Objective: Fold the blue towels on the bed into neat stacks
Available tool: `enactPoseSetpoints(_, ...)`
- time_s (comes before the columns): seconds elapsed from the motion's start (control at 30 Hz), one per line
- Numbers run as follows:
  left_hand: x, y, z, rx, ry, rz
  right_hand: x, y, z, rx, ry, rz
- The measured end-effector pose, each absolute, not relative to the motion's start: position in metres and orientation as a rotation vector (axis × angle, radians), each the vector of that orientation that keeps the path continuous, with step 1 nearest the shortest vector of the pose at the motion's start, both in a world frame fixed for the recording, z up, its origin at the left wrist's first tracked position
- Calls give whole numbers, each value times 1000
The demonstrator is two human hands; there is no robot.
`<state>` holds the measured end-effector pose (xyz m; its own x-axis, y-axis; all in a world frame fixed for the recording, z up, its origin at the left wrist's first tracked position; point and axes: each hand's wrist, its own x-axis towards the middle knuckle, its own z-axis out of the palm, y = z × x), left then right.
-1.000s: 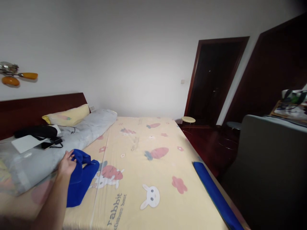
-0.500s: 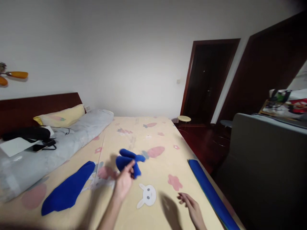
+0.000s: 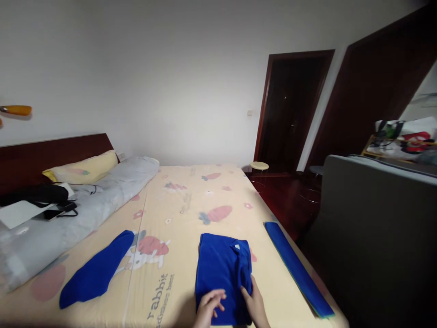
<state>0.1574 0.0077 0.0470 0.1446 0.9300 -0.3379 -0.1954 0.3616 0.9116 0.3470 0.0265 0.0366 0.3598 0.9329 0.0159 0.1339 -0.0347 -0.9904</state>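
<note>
Okay so your left hand (image 3: 211, 306) is right at the near edge, loose and open, fingers a bit curled over the near part of the blue cloth (image 3: 218, 262). Your right hand (image 3: 253, 300) has its thumb on top and fingers along the right edge; can't tell if you're actually pinching it. That cloth is a soft-looking, roughly rectangular piece lying near center, flat on its left, bunched into a ridge on its right, small white tag up top. It's all on a smooth cream bedsheet (image 3: 186, 273) with bunny and carrot prints. Off left there's a limp, leaf-shaped blue piece (image 3: 97, 271); off right, a long narrow blue strip (image 3: 297, 269). Farther left, a puffy gray quilt roll (image 3: 112, 196), then a yellow pillow (image 3: 85, 168). Way back, a round-topped stool (image 3: 259, 166) and dark door (image 3: 288, 109).
</note>
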Motion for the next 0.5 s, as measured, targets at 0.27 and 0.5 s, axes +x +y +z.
enactPoseSetpoints(0.27, 185, 7, 61, 998, 1254, 1213, 299, -4, 67, -1154, -1106, 1334)
enactPoseSetpoints(0.5, 176, 3, 23, 734, 1261, 1139, 314, -13, 61, -1249, -1259, 1178)
